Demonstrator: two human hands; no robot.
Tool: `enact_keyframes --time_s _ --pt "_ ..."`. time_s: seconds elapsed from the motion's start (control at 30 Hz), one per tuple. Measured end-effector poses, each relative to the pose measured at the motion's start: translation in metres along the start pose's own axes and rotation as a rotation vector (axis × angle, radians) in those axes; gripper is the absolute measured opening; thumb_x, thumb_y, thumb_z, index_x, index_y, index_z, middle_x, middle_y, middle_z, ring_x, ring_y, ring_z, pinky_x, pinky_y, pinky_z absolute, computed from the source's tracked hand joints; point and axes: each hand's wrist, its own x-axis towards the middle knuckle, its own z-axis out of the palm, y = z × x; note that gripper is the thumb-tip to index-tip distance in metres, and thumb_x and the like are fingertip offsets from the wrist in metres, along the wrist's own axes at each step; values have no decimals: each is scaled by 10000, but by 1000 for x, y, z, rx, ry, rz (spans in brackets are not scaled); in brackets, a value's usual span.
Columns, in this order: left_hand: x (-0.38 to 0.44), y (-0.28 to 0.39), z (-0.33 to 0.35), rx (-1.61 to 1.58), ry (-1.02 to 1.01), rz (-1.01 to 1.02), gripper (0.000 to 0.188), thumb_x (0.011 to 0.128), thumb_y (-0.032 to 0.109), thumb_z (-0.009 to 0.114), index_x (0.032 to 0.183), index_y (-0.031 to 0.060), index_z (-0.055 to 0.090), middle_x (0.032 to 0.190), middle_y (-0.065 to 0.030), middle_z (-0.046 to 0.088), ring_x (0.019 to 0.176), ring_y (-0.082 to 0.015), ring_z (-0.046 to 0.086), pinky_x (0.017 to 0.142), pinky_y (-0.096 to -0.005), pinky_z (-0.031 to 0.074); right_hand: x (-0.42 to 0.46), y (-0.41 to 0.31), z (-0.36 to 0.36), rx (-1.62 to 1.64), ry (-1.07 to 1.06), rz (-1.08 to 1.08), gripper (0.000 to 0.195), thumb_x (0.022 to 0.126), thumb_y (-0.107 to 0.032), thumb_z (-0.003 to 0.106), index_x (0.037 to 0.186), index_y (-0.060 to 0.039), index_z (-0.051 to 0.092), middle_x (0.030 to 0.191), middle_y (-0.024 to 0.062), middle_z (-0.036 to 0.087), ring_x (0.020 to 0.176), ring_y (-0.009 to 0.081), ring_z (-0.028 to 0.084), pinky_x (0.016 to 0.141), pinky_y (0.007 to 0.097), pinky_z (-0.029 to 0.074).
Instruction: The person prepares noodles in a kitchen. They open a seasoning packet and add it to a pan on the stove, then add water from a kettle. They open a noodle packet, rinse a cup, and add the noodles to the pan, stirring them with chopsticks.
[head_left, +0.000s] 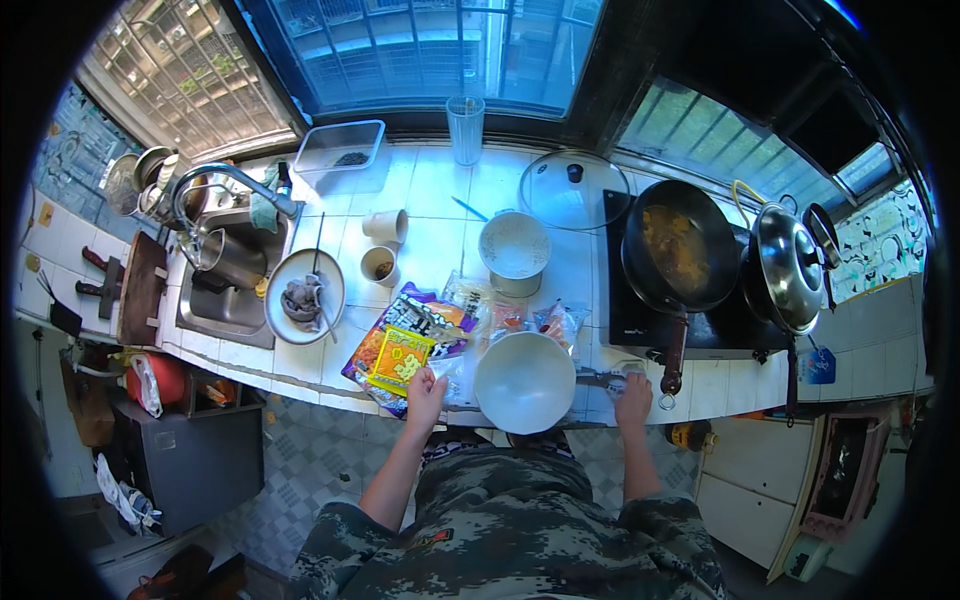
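My left hand pinches the lower right corner of a yellow printed food packet, which lies over a larger purple-and-orange package. At the counter's front edge, my right hand touches a crumpled, clear plastic wrapper; whether the fingers grip it is hard to tell. A dark narrow tool, perhaps scissors, lies left of that wrapper. Between my hands sits a large white bowl. Behind it are small clear packets with reddish contents and a clear packet of pale food.
A black wok with food in liquid sits on the cooktop; its handle points towards me. A lidded steel pan stands beside it. Leftward are paper cups, a plate holding dark food, and a sink. A bowl and glass lid are behind.
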Motion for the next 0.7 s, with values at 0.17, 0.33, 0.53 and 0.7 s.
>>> enact_keyframes --time_s 0.17,0.33,0.53,0.7 --pt "-27 75 19 -488 -255 -225 324 814 4 589 1111 26 463 1039 -89 601 906 -169 610 798 -314 506 11 7 -8 -93 -128 -187 336 636 -55 663 942 -39 524 973 135 508 938 311 497 797 387 435" --pt "-38 95 31 -713 -502 -298 478 825 51 594 1254 37 384 1151 -122 553 986 -217 593 808 -368 512 -11 22 -34 33 -419 -83 333 619 -144 680 897 -31 535 875 150 582 825 330 567 738 397 478" --pt "-51 135 41 -648 -771 -380 537 830 107 610 1286 50 332 1115 -164 567 909 -266 624 753 -387 529 -109 67 -50 835 -642 579 248 684 -144 675 851 -18 543 705 74 574 690 175 586 558 309 453" --pt "-39 114 45 -373 -778 -189 501 783 74 659 1209 28 399 1004 -164 611 837 -259 640 726 -395 540 -133 7 -111 981 -568 296 408 715 -196 698 1021 -25 489 775 54 534 715 158 535 601 294 429"
